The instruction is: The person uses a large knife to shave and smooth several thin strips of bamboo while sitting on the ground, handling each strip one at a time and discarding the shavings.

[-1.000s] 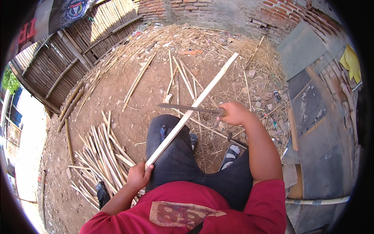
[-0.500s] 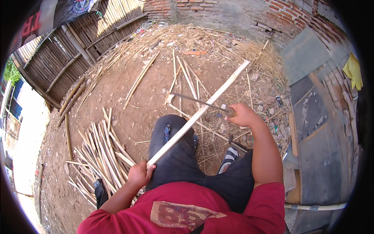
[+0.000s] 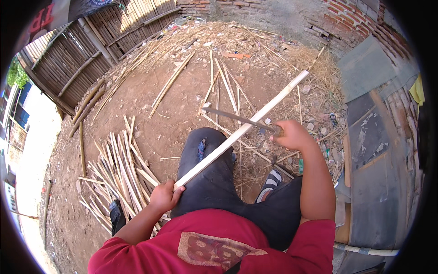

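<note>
A long pale strip of split bamboo slants across my raised knee, its far end up to the right. My left hand is closed round its near end, by my lap. In my right hand is the handle of a machete, with fingers wrapped round it. The long dark blade points left and lies across the upper face of the strip, a little beyond the knee. Whether its edge bites into the bamboo, I cannot tell.
A heap of split bamboo strips lies at my left, with a dark object beside it. More loose strips are scattered ahead on the dirt. A bamboo fence and a brick wall stand behind. Grey sheets lean at right.
The view has shifted slightly. The far end of the strip has swung a little to the right, and the blade now crosses slightly farther from that end. Both hands keep their grip.
</note>
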